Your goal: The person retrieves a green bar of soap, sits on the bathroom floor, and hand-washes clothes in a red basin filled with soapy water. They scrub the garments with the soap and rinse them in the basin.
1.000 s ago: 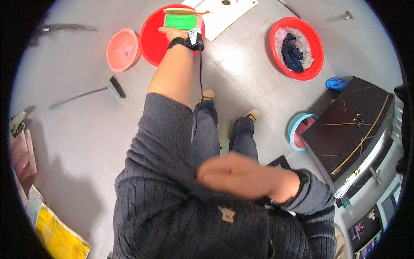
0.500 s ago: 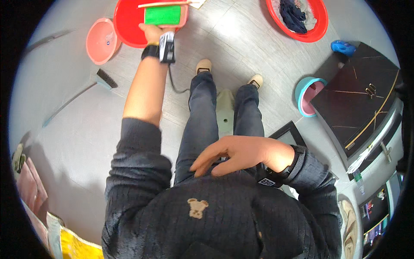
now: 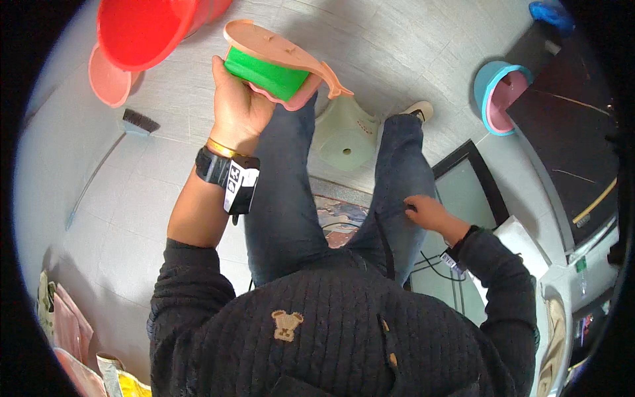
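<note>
My left hand (image 3: 241, 109) is closed around the lower side of a whale-shaped plastic piece (image 3: 271, 43), held up in front of my left thigh. The piece has a peach top with a forked tail, a green middle (image 3: 268, 74) and a pink scalloped lower edge (image 3: 301, 99). My palm faces up beneath it, and some fingers are hidden behind it. Above my right thigh is my right hand (image 3: 433, 215), loosely bent, with a dark gap between thumb and forefinger. Nothing shows in it.
A pale green stool (image 3: 344, 135) stands between my legs. At the upper left are a red tub (image 3: 142, 33), a pink basin (image 3: 111, 83) and a broom (image 3: 141, 122). A blue basin with pink inside (image 3: 493, 92) sits right beside a dark cabinet (image 3: 569, 126). A dark-framed panel (image 3: 493, 182) leans nearby.
My left hand has drawn the whale-shaped piece away from the red tub toward me and tilted it. My right hand has moved from my waist to over the right thigh. My view has shifted.
</note>
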Demonstrator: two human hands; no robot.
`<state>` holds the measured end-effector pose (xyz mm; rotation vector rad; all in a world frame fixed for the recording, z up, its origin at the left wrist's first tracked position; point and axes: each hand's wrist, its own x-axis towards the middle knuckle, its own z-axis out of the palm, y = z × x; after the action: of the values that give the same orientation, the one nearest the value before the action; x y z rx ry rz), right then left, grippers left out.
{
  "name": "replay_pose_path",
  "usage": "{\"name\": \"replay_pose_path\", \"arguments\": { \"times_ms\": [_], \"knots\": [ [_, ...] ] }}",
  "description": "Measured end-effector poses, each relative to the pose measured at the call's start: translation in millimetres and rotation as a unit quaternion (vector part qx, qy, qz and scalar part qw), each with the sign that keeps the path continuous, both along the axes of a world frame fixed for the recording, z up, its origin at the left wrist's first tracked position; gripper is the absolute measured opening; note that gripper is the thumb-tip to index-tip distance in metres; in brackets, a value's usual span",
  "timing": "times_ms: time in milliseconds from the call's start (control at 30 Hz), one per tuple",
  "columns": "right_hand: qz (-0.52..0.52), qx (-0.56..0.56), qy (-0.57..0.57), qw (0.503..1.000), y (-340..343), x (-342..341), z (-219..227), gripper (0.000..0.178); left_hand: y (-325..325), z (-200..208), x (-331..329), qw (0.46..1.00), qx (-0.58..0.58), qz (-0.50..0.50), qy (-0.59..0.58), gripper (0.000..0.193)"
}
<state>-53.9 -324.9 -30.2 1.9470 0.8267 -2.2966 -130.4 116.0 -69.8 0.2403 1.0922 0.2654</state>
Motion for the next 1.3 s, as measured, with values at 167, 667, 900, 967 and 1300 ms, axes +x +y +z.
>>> {"name": "replay_pose_path", "arguments": {
  "times_ms": [167,667,900,967,1300],
  "knots": [
    [-0.047,0.083,-0.056,0.994,-27,-13,-146,0.038,-44,-73,15,0.949,-0.083,-0.064,-0.298,0.058],
    [0.02,0.149,0.08,0.985,-3,-110,-367,0.06,-78,-133,48,0.986,0.13,-0.102,0.026,0.047],
    [0.117,0.128,0.254,0.952,28,-89,-417,0.041,-100,-114,69,0.975,0.179,-0.037,-0.129,0.046],
    [0.265,0.14,0.116,0.947,40,-74,-414,0.045,-110,-109,77,0.966,0.196,-0.065,-0.157,0.057],
    [0.054,0.179,-0.14,0.972,101,22,-280,0.054,-99,-101,55,0.956,0.108,-0.067,-0.265,0.062]
  ]
}}
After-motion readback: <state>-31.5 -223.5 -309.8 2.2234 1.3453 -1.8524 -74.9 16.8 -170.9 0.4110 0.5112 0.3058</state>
